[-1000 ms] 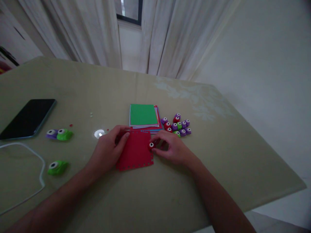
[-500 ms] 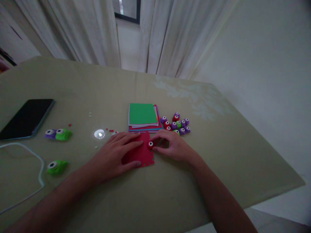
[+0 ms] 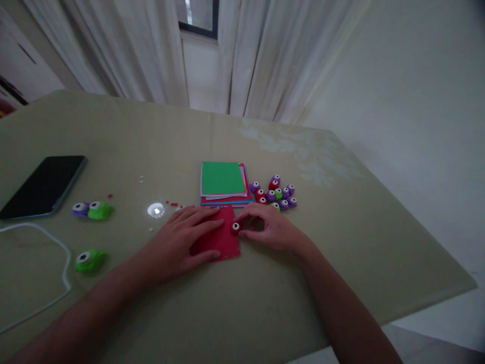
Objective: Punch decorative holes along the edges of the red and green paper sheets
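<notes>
A red paper square (image 3: 227, 235) lies on the table with a row of small holes along its right and lower edges. My left hand (image 3: 189, 235) rests flat on it, fingers spread. At the sheet's right edge, my right hand (image 3: 271, 227) pinches a small red craft punch (image 3: 235, 227) with a white eye-like top between thumb and fingers. Just beyond that hand is a cluster of similar punches (image 3: 278, 193) in purple, red and green. A stack of coloured paper (image 3: 222, 178), green on top, lies behind the red sheet.
On the left are a phone (image 3: 45, 184), a white cable (image 3: 62, 253), a purple-and-green pair of punches (image 3: 93, 210) and a green punch (image 3: 90, 261). Red paper scraps (image 3: 174, 204) and a shiny round spot (image 3: 155, 210) lie near my left hand. The table edge (image 3: 424, 309) runs along the right.
The red punch has shifted very slightly right and down at the paper's edge, still in my right hand. My left hand stays in place. The view has moved a little.
</notes>
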Demonstrator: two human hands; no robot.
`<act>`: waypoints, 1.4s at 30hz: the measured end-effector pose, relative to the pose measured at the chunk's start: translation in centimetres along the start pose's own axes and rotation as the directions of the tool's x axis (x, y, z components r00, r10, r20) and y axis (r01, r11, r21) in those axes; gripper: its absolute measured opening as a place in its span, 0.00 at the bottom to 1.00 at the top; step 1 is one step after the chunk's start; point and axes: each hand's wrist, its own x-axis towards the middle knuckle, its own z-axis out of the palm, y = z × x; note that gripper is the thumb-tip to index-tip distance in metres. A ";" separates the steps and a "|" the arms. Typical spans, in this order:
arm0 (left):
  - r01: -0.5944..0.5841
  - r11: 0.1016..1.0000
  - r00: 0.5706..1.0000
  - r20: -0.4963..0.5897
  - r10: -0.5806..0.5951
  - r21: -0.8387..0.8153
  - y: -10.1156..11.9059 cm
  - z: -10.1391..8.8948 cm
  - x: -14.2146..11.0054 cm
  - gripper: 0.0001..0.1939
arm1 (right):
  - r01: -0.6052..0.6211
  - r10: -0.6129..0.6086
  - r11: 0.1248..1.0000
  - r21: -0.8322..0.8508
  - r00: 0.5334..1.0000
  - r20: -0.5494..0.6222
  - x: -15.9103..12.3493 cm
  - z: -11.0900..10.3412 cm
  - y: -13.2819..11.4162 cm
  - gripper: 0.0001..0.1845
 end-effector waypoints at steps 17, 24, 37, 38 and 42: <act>-0.016 0.999 1.000 0.021 0.015 0.041 -0.1 0.1 -0.1 0.33 | 0.018 -0.018 1.000 0.013 1.000 -0.001 0.1 0.1 0.2 0.12; -0.023 0.998 0.999 0.026 0.021 0.059 -0.1 0.1 -0.1 0.33 | 0.001 -0.001 1.000 0.007 1.000 0.004 0.0 0.0 0.1 0.12; -0.225 0.966 0.966 -0.101 0.239 0.130 1.6 0.3 0.5 0.32 | -0.012 0.013 0.999 0.037 1.000 -0.024 -0.1 0.2 -0.3 0.13; -0.240 0.960 0.962 -0.095 0.255 0.145 1.7 0.4 0.6 0.32 | -0.015 0.015 0.999 0.033 1.000 -0.025 -0.1 0.3 -0.3 0.13; -0.269 0.943 0.950 -0.107 0.293 0.196 1.9 0.7 0.9 0.29 | 0.019 -0.019 1.000 0.000 0.999 -0.039 -0.2 0.3 -0.5 0.13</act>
